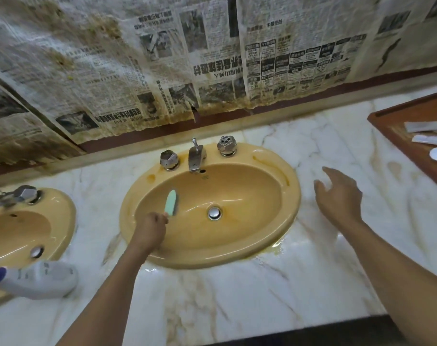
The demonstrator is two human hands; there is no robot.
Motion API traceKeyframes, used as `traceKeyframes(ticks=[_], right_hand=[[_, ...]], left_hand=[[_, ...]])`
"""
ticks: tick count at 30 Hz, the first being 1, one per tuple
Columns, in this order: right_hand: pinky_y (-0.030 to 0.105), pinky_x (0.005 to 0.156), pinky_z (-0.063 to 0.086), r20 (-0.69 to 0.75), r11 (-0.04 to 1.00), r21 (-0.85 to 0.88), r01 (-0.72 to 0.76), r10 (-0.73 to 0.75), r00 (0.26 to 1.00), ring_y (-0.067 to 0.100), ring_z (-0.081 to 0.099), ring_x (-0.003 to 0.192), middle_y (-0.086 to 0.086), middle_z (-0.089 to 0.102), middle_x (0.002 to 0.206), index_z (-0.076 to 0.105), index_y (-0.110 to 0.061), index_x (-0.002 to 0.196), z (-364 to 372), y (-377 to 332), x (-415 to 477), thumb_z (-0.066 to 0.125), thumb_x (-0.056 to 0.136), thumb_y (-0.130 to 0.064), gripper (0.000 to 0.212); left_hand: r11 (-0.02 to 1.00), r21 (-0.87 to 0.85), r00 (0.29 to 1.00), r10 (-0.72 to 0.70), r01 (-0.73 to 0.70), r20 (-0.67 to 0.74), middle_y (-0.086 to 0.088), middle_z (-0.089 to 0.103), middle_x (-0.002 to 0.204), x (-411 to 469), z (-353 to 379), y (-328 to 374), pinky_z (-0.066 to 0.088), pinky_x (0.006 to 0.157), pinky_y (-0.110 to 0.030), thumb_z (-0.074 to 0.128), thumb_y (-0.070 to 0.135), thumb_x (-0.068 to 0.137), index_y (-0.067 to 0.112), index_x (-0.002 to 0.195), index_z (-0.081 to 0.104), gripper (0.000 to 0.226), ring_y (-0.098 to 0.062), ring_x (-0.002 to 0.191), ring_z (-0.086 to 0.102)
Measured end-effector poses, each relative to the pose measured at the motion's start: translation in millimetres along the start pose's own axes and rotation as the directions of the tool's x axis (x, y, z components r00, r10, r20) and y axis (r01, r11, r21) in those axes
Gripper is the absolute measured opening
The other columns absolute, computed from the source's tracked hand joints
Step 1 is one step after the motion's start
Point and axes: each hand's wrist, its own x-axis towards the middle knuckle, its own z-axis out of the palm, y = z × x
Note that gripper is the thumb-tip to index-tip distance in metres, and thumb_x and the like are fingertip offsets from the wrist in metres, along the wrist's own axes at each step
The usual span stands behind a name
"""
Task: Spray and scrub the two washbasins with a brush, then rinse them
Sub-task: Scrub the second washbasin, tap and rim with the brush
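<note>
My left hand (151, 229) is clenched round the handle of the brush (171, 203), fingers curled and the handle's end hidden in my fist. I hold it that way, I judge, so I can bear down and drag the head over the glaze without it twisting. The brush is inside the basin (291, 196) in front of me, over the left slope of the bowl, left of the drain (215, 213). Its long axis runs from my fist away from me toward the back of the bowl, leaning a little right, so the head points roughly at the tap (196, 156). The pale green back faces me and the darker edge, which I take for bristles, is turned to the right and down. Whether they press the bowl I cannot tell. My right hand (337, 196) holds nothing: its fingers are spread and relaxed just above the counter (237, 295), right of the basin's rim, likely for balance or ready to reach a tap knob. The bottle (40, 280) lies on its side on the counter at the near edge of the second basin (67, 221), near my left arm, where either hand could take it up again. From the brown stains on the rim, I judge the scrubbing here is not yet done and rinsing is to come.
</note>
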Motion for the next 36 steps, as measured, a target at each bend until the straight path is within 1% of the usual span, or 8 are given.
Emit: traceKeyframes(ticks=[5,8,11,14,23,29,33,36], right_hand=[[0.054,0.123,0.001,0.176,0.875,-0.472,0.108,-0.026,0.984,0.021,-0.003,0.157,-0.001,-0.002,0.171,0.007,-0.03,0.163,21,80,-3,0.002,0.099,-0.062,0.072],[0.057,0.123,0.004,0.143,0.852,-0.51,0.121,-0.055,0.988,0.023,-0.001,0.157,0.0,0.0,0.171,0.007,-0.027,0.163,26,76,-4,0.0,0.099,-0.061,0.073],[0.058,0.123,0.004,0.123,0.847,-0.517,0.124,-0.07,0.99,0.023,-0.001,0.157,0.0,0.0,0.171,0.007,-0.028,0.163,28,78,-2,0.001,0.099,-0.064,0.074],[0.057,0.124,0.002,0.108,0.841,-0.526,0.126,-0.081,0.991,0.022,-0.005,0.157,0.001,-0.002,0.171,0.005,-0.027,0.163,29,77,-1,0.002,0.099,-0.068,0.076],[0.056,0.125,0.003,0.076,0.853,-0.511,0.108,-0.08,0.994,0.021,-0.004,0.157,0.002,0.001,0.171,0.01,-0.027,0.163,31,78,1,0.012,0.099,-0.067,0.075],[0.055,0.125,0.003,0.051,0.867,-0.491,0.082,-0.065,0.997,0.018,-0.001,0.157,-0.001,0.005,0.171,0.015,-0.029,0.162,32,79,1,0.016,0.098,-0.069,0.075],[0.055,0.125,0.003,0.042,0.868,-0.49,0.075,-0.062,0.997,0.017,-0.001,0.157,-0.002,0.005,0.171,0.017,-0.029,0.162,32,79,1,0.016,0.098,-0.069,0.075],[0.055,0.124,0.005,0.036,0.866,-0.494,0.072,-0.062,0.997,0.018,0.001,0.157,-0.001,0.007,0.171,0.018,-0.028,0.161,33,79,1,0.017,0.098,-0.069,0.075]], left_hand=[[0.84,0.536,0.996,0.078,-0.084,0.033,-0.008,0.068,0.122,29,-24,-22,0.049,0.084,-0.034,0.052,0.025,0.103,0.019,0.124,0.067,0.027,-0.03,0.107,0.064],[0.668,0.73,0.988,0.046,-0.142,0.15,-0.001,0.066,0.099,44,-22,-22,0.056,0.077,-0.036,0.054,0.037,0.098,0.026,0.091,0.072,0.022,-0.019,0.083,0.063],[0.569,0.802,0.97,-0.027,-0.183,0.241,-0.001,0.066,0.095,60,-4,-18,0.058,0.075,-0.035,0.052,0.065,0.093,0.024,0.087,0.07,0.045,-0.019,0.076,0.064],[0.478,0.83,0.948,0.017,-0.287,0.318,-0.004,0.067,0.111,73,23,-5,0.057,0.082,-0.034,0.055,0.038,0.096,0.021,0.105,0.072,0.025,-0.025,0.095,0.068],[0.746,0.434,0.762,0.149,-0.505,0.631,0.017,0.073,0.101,82,94,3,0.047,0.089,-0.024,0.072,0.029,0.094,0.027,0.099,0.082,0.012,-0.007,0.098,0.063],[0.575,0.745,0.937,0.13,-0.338,0.325,-0.001,0.066,0.117,110,56,-14,0.05,0.082,-0.032,0.058,0.036,0.1,0.031,0.111,0.074,0.02,-0.025,0.105,0.063],[0.712,0.582,0.879,0.105,-0.392,0.465,0.002,0.069,0.107,101,68,-24,0.051,0.082,-0.033,0.07,0.042,0.092,0.041,0.091,0.07,0.002,-0.017,0.093,0.063],[0.69,0.611,0.902,0.15,-0.388,0.405,0.002,0.068,0.107,107,67,-24,0.048,0.076,-0.032,0.067,0.044,0.095,0.038,0.097,0.072,0.008,-0.021,0.095,0.064]])
